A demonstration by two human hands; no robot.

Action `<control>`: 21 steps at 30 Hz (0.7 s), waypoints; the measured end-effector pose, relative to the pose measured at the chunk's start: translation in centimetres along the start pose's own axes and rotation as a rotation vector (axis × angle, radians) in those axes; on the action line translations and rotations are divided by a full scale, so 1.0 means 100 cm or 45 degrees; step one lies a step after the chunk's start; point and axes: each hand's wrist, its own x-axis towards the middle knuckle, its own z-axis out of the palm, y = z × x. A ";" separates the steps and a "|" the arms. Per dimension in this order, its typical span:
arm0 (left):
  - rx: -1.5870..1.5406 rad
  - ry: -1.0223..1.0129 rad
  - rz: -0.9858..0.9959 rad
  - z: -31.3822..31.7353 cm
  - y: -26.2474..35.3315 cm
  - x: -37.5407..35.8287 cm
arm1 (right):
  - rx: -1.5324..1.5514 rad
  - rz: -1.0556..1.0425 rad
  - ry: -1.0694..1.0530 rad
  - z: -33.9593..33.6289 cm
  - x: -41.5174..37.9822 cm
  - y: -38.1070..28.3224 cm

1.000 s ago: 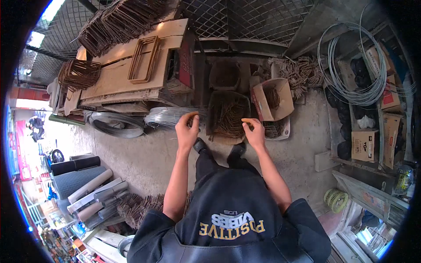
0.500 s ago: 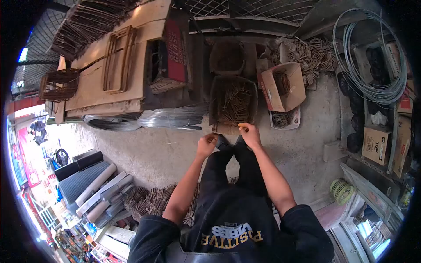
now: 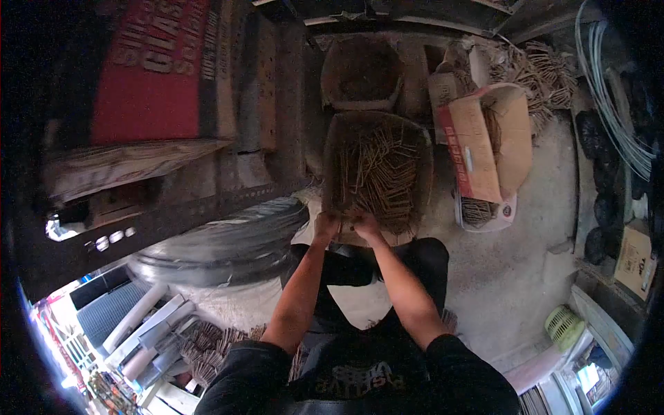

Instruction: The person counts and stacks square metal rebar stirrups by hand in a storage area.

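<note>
left hand [image 3: 327,227]: drawn in beside right hand [image 3: 365,227], both newly lowered to the near rim of the bin [image 3: 332,149]. fingers curled in on both; cannot tell whether pinching anything or bare. rods [image 3: 384,173]: bent, rusty-looking, heaped loose inside the bin, just beyond the fingertips; within short reach now, by judgement. legs [image 3: 430,259]: bent, knees apart, lower than a moment ago. rear bin [image 3: 362,104]: directly behind the first. carton [image 3: 477,149]: open, tilted, to the right, above a pale tub [image 3: 494,223] with more rods. wire coils [image 3: 221,245]: to the left, near the floor.
</note>
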 end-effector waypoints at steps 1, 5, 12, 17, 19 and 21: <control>-0.013 0.059 -0.142 0.007 0.002 0.017 | 0.161 -0.087 -0.046 0.019 0.027 0.023; -0.207 0.051 -0.184 0.012 0.042 0.048 | 0.926 -0.417 -0.408 0.099 0.130 0.123; -0.283 0.201 -0.191 0.028 0.032 0.099 | 0.965 0.040 -0.631 0.085 0.088 0.070; -0.264 0.268 -0.224 0.029 0.021 0.111 | 1.256 -0.017 -0.671 0.090 0.085 0.083; -0.261 0.303 -0.236 0.027 0.019 0.106 | 1.334 -0.079 -0.699 0.097 0.079 0.088; -0.259 0.337 -0.235 0.025 0.022 0.100 | 1.722 -0.095 -0.656 0.102 0.067 0.080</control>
